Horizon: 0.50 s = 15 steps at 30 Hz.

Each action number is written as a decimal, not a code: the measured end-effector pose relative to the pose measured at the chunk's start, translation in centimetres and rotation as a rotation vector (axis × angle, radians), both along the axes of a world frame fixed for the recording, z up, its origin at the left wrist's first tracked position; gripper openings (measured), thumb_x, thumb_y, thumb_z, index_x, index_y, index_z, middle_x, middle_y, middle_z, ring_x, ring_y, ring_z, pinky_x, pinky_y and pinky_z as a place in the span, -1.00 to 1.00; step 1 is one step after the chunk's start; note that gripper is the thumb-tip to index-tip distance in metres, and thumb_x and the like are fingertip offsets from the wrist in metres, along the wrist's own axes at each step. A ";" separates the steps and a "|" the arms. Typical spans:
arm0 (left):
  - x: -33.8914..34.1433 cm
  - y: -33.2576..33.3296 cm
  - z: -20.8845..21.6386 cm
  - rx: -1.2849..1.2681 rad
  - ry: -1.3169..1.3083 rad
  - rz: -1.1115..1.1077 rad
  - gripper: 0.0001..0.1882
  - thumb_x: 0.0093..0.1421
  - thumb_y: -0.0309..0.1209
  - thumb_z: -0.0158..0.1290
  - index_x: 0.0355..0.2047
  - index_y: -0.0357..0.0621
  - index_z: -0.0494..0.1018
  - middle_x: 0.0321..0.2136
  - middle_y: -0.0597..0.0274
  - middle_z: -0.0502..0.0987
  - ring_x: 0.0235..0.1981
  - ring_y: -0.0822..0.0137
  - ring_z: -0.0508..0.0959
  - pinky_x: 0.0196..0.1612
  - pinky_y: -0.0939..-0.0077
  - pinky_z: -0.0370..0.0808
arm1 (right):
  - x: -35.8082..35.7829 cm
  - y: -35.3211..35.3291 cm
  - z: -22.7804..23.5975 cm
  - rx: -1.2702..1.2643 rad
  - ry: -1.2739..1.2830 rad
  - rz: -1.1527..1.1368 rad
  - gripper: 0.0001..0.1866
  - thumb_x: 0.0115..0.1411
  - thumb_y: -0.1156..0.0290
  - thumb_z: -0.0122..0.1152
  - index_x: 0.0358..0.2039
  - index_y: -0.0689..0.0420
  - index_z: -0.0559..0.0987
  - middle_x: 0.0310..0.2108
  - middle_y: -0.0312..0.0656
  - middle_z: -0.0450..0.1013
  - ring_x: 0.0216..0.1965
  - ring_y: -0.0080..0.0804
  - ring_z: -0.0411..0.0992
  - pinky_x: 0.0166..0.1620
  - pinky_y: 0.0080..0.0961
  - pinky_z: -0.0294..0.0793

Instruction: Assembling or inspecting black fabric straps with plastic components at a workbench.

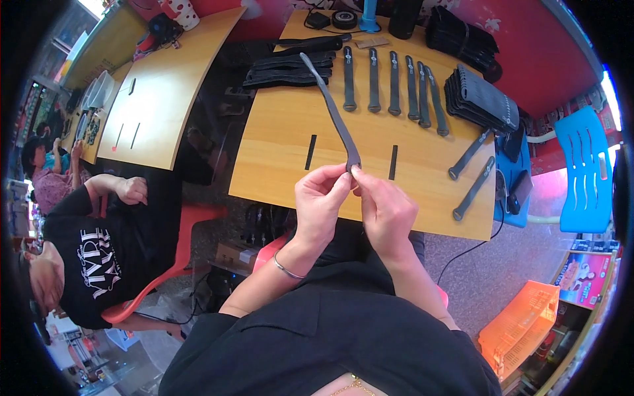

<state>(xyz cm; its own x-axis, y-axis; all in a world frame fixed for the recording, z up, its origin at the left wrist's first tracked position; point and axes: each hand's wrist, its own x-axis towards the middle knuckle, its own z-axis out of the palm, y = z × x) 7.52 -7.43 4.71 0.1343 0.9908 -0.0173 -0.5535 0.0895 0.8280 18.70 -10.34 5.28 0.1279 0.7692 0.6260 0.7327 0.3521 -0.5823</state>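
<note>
Just over the table's front edge, a long dark grey strap [337, 121] is pinched by its near end between my two hands. The fingertips of my left hand [319, 201] and my right hand [386, 212] are closed on that end and almost meet. From there the strap rises up and to the left, its far tip free near a pile of black straps [290, 70]. Similar straps with rounded ends lie in a spaced row [394, 82] across the far part of the table. Two more, a slanted strap [470, 155] and a nearer strap [475, 189], rest by the right edge.
The wooden table [277, 152] has two dark slots. A stack of dark grey folded pieces [481, 99] sits at its right, with a black bundle [461, 41] behind. A blue stool [585, 168] and an orange crate [519, 325] stand right. A seated person [112, 251] is at my left.
</note>
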 end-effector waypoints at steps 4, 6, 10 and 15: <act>0.0 0.3 -0.6 -0.029 0.028 0.007 -0.87 0.16 -0.61 0.04 -0.28 -0.39 0.49 -0.36 0.16 0.57 -0.36 0.49 0.55 -0.24 0.63 0.50 | 0.1 -0.2 0.0 -0.034 0.006 0.003 -0.62 -0.11 0.62 0.22 -0.21 0.02 0.57 -0.58 -0.29 0.46 -0.54 -0.39 0.46 -0.50 -0.51 0.40; 0.1 0.5 -0.7 -0.011 0.074 0.000 -0.89 0.14 -0.61 0.06 -0.30 -0.38 0.50 -0.38 0.17 0.57 -0.36 0.50 0.55 -0.23 0.64 0.50 | 0.4 -0.1 0.1 -0.038 0.015 0.001 -0.62 -0.11 0.62 0.22 -0.21 0.02 0.57 -0.58 -0.30 0.46 -0.54 -0.40 0.46 -0.50 -0.51 0.40; -0.4 1.1 -1.0 -0.003 0.086 0.005 -0.91 0.12 -0.62 0.06 -0.34 -0.38 0.50 -0.41 0.18 0.58 -0.38 0.50 0.55 -0.24 0.66 0.49 | 0.0 0.5 -0.1 -0.055 0.032 0.014 -0.63 -0.10 0.63 0.21 -0.22 0.02 0.57 -0.59 -0.31 0.46 -0.55 -0.41 0.47 -0.51 -0.52 0.40; 0.0 1.7 -0.9 -0.035 0.065 -0.006 -0.93 0.10 -0.64 0.05 -0.37 -0.36 0.50 -0.44 0.18 0.57 -0.41 0.51 0.55 -0.27 0.66 0.49 | 0.3 0.8 -0.2 -0.080 0.125 0.020 -0.66 -0.05 0.64 0.20 -0.22 0.03 0.56 -0.59 -0.28 0.47 -0.56 -0.41 0.48 -0.52 -0.54 0.39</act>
